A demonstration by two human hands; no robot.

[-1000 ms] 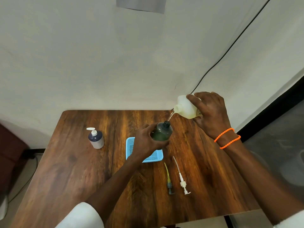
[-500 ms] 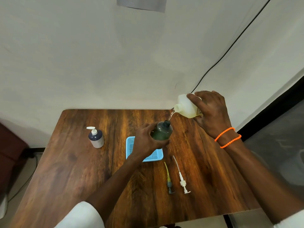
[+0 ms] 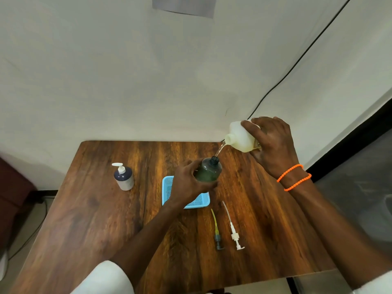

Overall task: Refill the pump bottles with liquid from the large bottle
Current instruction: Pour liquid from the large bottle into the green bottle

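My right hand (image 3: 273,145) grips a large white bottle (image 3: 239,137), tipped mouth-down to the left. A thin stream of liquid (image 3: 219,150) runs from it into the open neck of a dark green bottle (image 3: 209,171). My left hand (image 3: 188,185) holds that green bottle, raised above a blue tray (image 3: 200,201). Two removed pump heads lie on the wooden table (image 3: 95,219): a grey one with a yellowish tube (image 3: 217,232) and a white one (image 3: 233,230). A dark blue pump bottle (image 3: 123,177) with its white pump on stands at the left.
The table butts against a pale wall. A black cable (image 3: 297,64) runs down the wall behind the large bottle. The table's right edge drops to a grey floor, and a dark object (image 3: 12,183) sits beyond its left edge.
Almost nothing differs. Both hands hold their bottles in the same pose and the stream keeps running into the green bottle.
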